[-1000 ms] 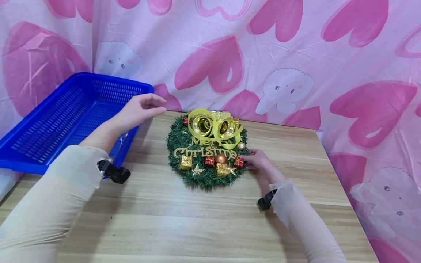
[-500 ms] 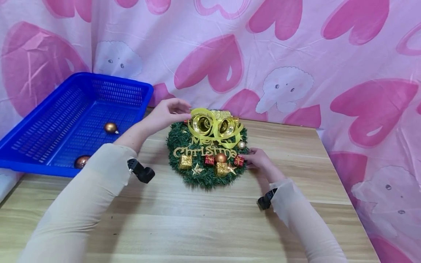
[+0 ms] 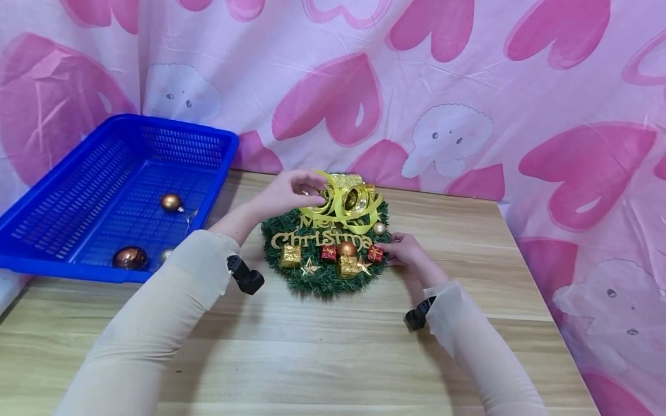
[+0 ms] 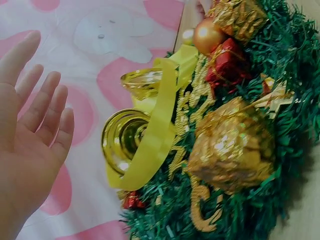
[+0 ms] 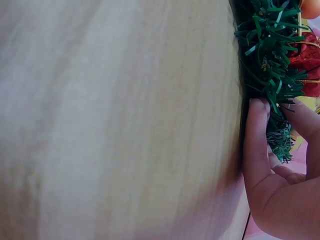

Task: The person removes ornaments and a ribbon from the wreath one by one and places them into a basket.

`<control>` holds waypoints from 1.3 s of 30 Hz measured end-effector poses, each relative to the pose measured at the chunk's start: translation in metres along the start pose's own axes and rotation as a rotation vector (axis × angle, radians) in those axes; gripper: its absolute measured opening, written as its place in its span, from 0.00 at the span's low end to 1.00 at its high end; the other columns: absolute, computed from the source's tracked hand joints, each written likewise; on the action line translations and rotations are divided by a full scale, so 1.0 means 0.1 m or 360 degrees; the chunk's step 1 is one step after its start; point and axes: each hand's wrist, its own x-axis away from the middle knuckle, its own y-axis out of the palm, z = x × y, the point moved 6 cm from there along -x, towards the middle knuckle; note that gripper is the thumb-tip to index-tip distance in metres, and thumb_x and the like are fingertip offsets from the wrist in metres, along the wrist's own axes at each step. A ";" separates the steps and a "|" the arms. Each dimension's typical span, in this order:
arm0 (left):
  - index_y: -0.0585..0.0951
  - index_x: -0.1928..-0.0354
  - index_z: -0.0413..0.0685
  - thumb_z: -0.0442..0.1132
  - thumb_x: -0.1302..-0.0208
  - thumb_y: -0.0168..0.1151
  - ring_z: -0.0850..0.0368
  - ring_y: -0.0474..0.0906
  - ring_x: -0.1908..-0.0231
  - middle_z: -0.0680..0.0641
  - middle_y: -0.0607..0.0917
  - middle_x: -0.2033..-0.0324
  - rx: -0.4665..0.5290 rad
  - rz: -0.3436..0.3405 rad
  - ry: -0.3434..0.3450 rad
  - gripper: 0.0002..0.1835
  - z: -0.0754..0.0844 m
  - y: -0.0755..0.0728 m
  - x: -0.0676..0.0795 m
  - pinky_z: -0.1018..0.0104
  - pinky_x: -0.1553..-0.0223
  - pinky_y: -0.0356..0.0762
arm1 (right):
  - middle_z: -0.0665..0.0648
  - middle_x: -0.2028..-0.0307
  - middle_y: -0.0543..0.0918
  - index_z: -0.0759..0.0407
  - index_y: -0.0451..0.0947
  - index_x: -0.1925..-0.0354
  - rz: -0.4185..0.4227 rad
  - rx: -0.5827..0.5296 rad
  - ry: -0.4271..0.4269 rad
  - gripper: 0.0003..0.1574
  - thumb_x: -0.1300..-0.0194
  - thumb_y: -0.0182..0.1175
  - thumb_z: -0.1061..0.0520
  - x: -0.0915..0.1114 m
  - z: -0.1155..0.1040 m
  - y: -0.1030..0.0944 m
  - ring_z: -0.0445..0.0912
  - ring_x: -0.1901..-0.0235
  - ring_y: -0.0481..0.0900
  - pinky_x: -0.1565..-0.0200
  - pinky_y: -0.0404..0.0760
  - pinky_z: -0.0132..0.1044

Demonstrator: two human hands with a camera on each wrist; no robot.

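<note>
A green Christmas wreath (image 3: 322,283) lies on the table, carrying gold lettering (image 3: 319,240), small gift boxes (image 3: 290,256), stars and balls. Two gold bells (image 3: 354,199) with a yellow ribbon (image 3: 364,222) sit at its far side. My left hand (image 3: 291,190) hovers over the left bell, partly covering it in the head view. In the left wrist view that hand's fingers (image 4: 47,105) are spread and relaxed, holding nothing. My right hand (image 3: 408,250) pinches the wreath's right edge, its fingers (image 5: 257,130) on either side of the green tinsel.
On the left stands a blue plastic basket (image 3: 117,276). In it lie a gold ball (image 3: 170,202), a brown ball (image 3: 130,257) and a smaller pale ball (image 3: 166,254) partly behind the sleeve. A pink heart-printed curtain (image 3: 442,58) hangs behind the wooden table (image 3: 322,358).
My left hand has moved right from beside the basket to over the left bell, uncovering the balls in the basket. My right hand stays at the wreath's edge.
</note>
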 end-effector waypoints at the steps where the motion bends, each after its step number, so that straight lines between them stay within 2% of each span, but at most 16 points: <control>1: 0.75 0.44 0.42 0.35 0.43 0.65 0.54 0.77 0.55 0.40 0.80 0.51 0.0012 -0.0008 0.0001 0.23 -0.02 0.02 -0.01 0.63 0.50 0.76 | 0.54 0.68 0.74 0.70 0.54 0.33 0.0003 0.0000 0.0001 0.42 0.38 0.61 0.57 0.00 0.00 0.00 0.38 0.79 0.75 0.72 0.81 0.28; 4: 0.75 0.44 0.43 0.35 0.44 0.66 0.49 0.77 0.52 0.42 0.79 0.50 0.0047 -0.0016 -0.0009 0.23 -0.07 0.08 -0.04 0.62 0.49 0.77 | 0.54 0.67 0.73 0.71 0.54 0.34 -0.0002 0.0010 0.0002 0.41 0.38 0.61 0.56 0.00 0.00 0.00 0.38 0.78 0.75 0.72 0.81 0.28; 8: 0.73 0.43 0.40 0.35 0.45 0.66 0.43 0.75 0.48 0.38 0.77 0.47 0.0047 -0.0034 -0.0029 0.26 -0.13 0.15 -0.06 0.59 0.46 0.75 | 0.54 0.67 0.73 0.71 0.54 0.34 0.0007 0.0013 0.0005 0.42 0.38 0.61 0.56 0.00 0.00 0.00 0.38 0.78 0.75 0.72 0.81 0.28; 13: 0.72 0.42 0.39 0.37 0.45 0.67 0.47 0.75 0.47 0.36 0.77 0.46 0.0046 -0.0092 -0.0099 0.28 -0.20 0.26 -0.07 0.58 0.44 0.74 | 0.54 0.66 0.73 0.71 0.56 0.35 0.0010 0.0026 0.0010 0.40 0.38 0.61 0.56 0.01 -0.01 0.01 0.38 0.78 0.75 0.72 0.81 0.28; 18: 0.73 0.43 0.37 0.34 0.45 0.67 0.45 0.75 0.47 0.34 0.77 0.47 0.0113 -0.0146 -0.0137 0.26 -0.27 0.39 -0.09 0.61 0.46 0.76 | 0.55 0.66 0.74 0.71 0.58 0.37 0.0018 0.0066 0.0011 0.38 0.38 0.61 0.55 0.02 -0.02 0.01 0.38 0.77 0.75 0.70 0.82 0.28; 24: 0.74 0.44 0.39 0.34 0.46 0.67 0.46 0.75 0.47 0.36 0.78 0.48 0.0104 -0.0171 -0.0187 0.26 -0.35 0.52 -0.10 0.62 0.44 0.75 | 0.63 0.54 0.74 0.71 0.50 0.31 0.0007 0.0023 0.0010 0.45 0.37 0.60 0.56 0.03 -0.02 0.01 0.39 0.75 0.76 0.69 0.82 0.28; 28: 0.73 0.43 0.38 0.35 0.46 0.68 0.45 0.74 0.46 0.37 0.78 0.47 0.0078 -0.0204 -0.0213 0.27 -0.40 0.59 -0.10 0.61 0.43 0.74 | 0.67 0.49 0.72 0.71 0.48 0.31 0.0012 0.0024 0.0013 0.47 0.37 0.60 0.56 0.02 -0.02 0.01 0.39 0.75 0.76 0.69 0.82 0.28; 35: 0.73 0.44 0.37 0.36 0.47 0.69 0.45 0.74 0.46 0.38 0.79 0.48 0.0040 -0.0239 -0.0228 0.27 -0.47 0.68 -0.09 0.60 0.42 0.73 | 0.60 0.56 0.73 0.70 0.47 0.31 0.0002 0.0014 0.0010 0.47 0.37 0.60 0.56 0.01 -0.01 0.01 0.38 0.76 0.75 0.69 0.82 0.28; 39: 0.73 0.44 0.37 0.36 0.47 0.68 0.44 0.74 0.46 0.37 0.79 0.48 0.0019 -0.0277 -0.0225 0.27 -0.48 0.71 -0.08 0.59 0.42 0.73 | 0.60 0.57 0.74 0.71 0.48 0.31 0.0001 0.0027 0.0005 0.47 0.37 0.61 0.56 0.00 0.00 0.01 0.37 0.76 0.75 0.69 0.82 0.28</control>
